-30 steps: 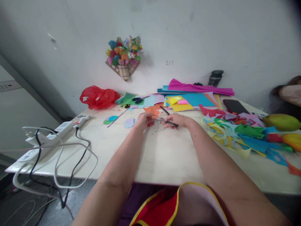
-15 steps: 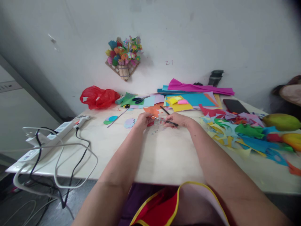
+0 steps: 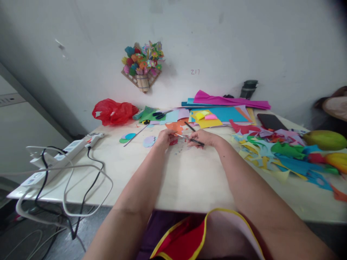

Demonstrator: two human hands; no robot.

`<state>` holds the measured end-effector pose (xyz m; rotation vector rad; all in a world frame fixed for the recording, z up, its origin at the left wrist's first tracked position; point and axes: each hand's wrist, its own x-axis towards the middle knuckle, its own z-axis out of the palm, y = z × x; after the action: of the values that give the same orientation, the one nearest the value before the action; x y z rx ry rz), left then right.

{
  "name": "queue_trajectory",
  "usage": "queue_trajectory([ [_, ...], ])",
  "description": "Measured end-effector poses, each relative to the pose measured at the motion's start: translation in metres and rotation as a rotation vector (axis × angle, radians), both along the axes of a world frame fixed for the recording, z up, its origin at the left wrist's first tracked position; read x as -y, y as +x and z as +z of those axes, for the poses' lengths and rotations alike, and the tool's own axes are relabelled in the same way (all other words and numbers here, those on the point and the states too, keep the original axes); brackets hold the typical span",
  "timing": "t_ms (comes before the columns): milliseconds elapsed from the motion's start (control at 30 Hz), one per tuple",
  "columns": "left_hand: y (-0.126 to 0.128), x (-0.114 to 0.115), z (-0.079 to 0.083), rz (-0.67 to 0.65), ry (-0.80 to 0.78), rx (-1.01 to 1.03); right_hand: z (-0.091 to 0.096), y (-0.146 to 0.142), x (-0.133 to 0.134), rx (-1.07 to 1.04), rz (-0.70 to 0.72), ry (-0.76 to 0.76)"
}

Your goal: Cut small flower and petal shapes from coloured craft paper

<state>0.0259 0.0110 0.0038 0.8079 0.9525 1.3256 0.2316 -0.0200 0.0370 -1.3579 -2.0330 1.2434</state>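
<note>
My right hand point(image 3: 201, 137) is closed around a pair of black-handled scissors point(image 3: 196, 141) at the middle of the table. The metal blades point left, towards my left hand point(image 3: 165, 138). That hand's fingers are pinched together at the blade tips, and whatever they hold is too small to make out. Just below them is a bit of red paper point(image 3: 173, 142); whether it is held or lies on the table I cannot tell. Tiny scraps point(image 3: 178, 152) are scattered under the scissors. Orange paper point(image 3: 177, 127) and a thin black stick-like tool point(image 3: 189, 126) lie just beyond my hands.
Cut paper circles point(image 3: 130, 136), dark scissors point(image 3: 159, 115) and a red plastic bag point(image 3: 112, 112) lie to the left and back. Coloured sheets point(image 3: 233, 115) are stacked behind. Paper offcuts point(image 3: 287, 150) and a phone point(image 3: 271, 121) are at right. A power strip point(image 3: 72, 146) with cables runs along the left.
My hands stay in nearly the same place. The scissors have shifted very slightly, with the handle end a little further left.
</note>
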Motion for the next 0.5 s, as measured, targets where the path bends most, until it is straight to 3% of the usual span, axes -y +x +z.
queue_trajectory([
  [333,-0.002,-0.010,-0.006,0.109,0.061,0.091,-0.006,0.008,-0.006,0.044,0.073,-0.084],
  [500,-0.004,-0.008,-0.003,0.131,0.051,0.135,-0.007,0.021,-0.008,-0.161,0.008,-0.045],
])
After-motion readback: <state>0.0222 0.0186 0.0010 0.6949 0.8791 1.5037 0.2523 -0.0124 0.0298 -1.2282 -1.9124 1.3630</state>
